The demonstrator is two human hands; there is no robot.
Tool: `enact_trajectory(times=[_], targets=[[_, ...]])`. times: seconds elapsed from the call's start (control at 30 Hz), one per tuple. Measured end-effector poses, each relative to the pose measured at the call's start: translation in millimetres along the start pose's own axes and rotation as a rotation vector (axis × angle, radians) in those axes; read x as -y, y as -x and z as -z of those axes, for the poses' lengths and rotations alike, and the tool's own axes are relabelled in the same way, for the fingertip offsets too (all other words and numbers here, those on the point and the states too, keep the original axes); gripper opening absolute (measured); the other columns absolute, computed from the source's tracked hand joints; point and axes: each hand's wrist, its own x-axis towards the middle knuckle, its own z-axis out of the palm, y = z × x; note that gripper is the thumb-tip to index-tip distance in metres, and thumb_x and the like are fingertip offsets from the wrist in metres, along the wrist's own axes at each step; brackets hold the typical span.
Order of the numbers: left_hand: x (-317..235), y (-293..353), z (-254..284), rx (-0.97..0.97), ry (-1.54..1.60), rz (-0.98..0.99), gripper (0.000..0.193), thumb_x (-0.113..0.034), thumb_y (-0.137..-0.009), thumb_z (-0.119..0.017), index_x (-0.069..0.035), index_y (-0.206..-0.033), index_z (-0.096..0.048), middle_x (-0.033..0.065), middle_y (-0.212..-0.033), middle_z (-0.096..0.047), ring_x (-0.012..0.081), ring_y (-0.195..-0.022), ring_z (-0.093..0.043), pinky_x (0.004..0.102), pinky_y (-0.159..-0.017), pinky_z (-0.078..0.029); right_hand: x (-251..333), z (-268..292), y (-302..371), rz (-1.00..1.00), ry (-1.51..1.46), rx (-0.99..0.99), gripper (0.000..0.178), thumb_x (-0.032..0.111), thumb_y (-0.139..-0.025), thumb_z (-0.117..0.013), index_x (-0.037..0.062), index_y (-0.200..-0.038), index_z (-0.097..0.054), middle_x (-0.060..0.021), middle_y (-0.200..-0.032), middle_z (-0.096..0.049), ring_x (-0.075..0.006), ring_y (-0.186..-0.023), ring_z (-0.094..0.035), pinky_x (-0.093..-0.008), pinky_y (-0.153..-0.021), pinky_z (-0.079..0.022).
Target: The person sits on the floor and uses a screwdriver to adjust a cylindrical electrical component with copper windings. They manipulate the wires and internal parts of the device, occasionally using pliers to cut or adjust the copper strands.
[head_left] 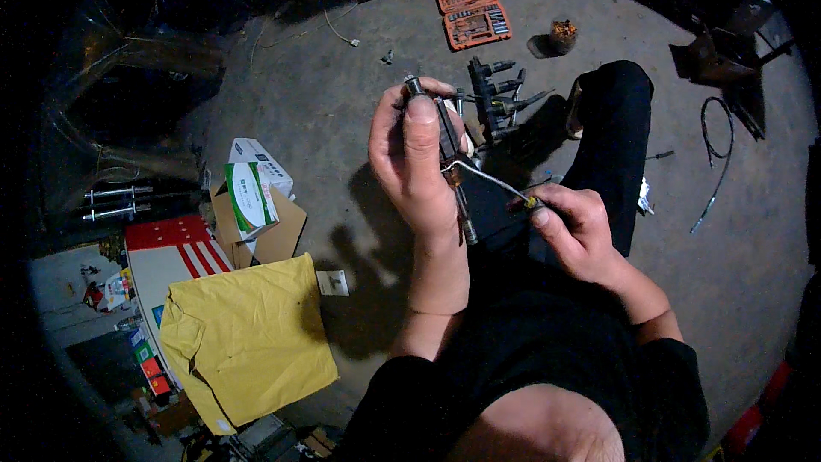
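Note:
My left hand [417, 150] is raised in front of me, closed around a dark, slender mechanical part [448, 128]. One cylindrical metal end shows at my thumb tip, and a narrow brownish stem hangs below the fingers; its exact kind is unclear. Lower and to the right, my right hand [575, 229] pinches a thin bent metal rod [496, 178] near its yellow end. The rod's other end meets the part beside my left palm. Beyond my hands, a black bar with several stub-like projections [487, 98] lies on the floor, partly behind my left fingers.
An orange socket set case [475, 14] lies unfolded on the floor, near a jar of small orange bits [563, 36]. At left are a cardboard box [286, 227] with a green-and-white pack [251, 197] and a yellow cloth [256, 338]. A dark cable [727, 154] curls at right.

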Motion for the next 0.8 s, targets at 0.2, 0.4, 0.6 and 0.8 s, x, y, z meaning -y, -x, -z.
enact_trajectory(times=[0.2,0.4,0.6,0.8], targets=[[10.5,-4.4,7.0,0.144,0.209,0.182,0.039,-0.040,-0.090,-0.047,-0.002,-0.089,-0.056,-0.0003,-0.057,-0.048,0.0050,-0.048,-0.042,0.0179,-0.044,-0.029,-0.6,0.8,-0.6,-0.230,-0.272,0.075,0.023,0.017,-0.091,-0.050,-0.0044,-0.093,-0.058,-0.0026,-0.065,-0.051,-0.0076,-0.060,-0.045,-0.0238,-0.054,-0.039],[12.4,-3.9,8.4,0.181,0.287,0.252,0.040,-0.038,-0.093,-0.042,0.000,-0.090,-0.052,0.0035,-0.058,-0.044,0.0092,-0.050,-0.038,0.0218,-0.047,-0.030,-6.1,-2.8,0.7,-0.282,-0.285,0.077,0.023,0.018,-0.091,-0.050,-0.0027,-0.094,-0.058,-0.0014,-0.067,-0.051,-0.0070,-0.061,-0.044,-0.0233,-0.055,-0.039],[11.3,-4.9,-1.0,-0.057,0.092,-0.012,0.031,-0.032,-0.090,-0.049,-0.001,-0.088,-0.053,0.0020,-0.059,-0.046,0.0089,-0.051,-0.043,0.0208,-0.048,-0.032,-6.0,-4.9,1.5,-0.140,-0.081,0.001,0.018,0.013,-0.087,-0.055,-0.0024,-0.095,-0.058,-0.0068,-0.068,-0.055,-0.0110,-0.060,-0.050,-0.0259,-0.056,-0.042],[16.1,-3.7,3.4,-0.125,0.065,-0.092,0.024,-0.029,-0.090,-0.049,-0.006,-0.087,-0.051,-0.0004,-0.065,-0.047,0.0046,-0.053,-0.042,0.0182,-0.045,-0.032,-0.1,-11.8,3.6,-0.111,-0.005,-0.037,0.018,0.013,-0.087,-0.055,-0.0022,-0.096,-0.058,-0.0060,-0.065,-0.054,-0.0106,-0.056,-0.050,-0.0267,-0.053,-0.042]])
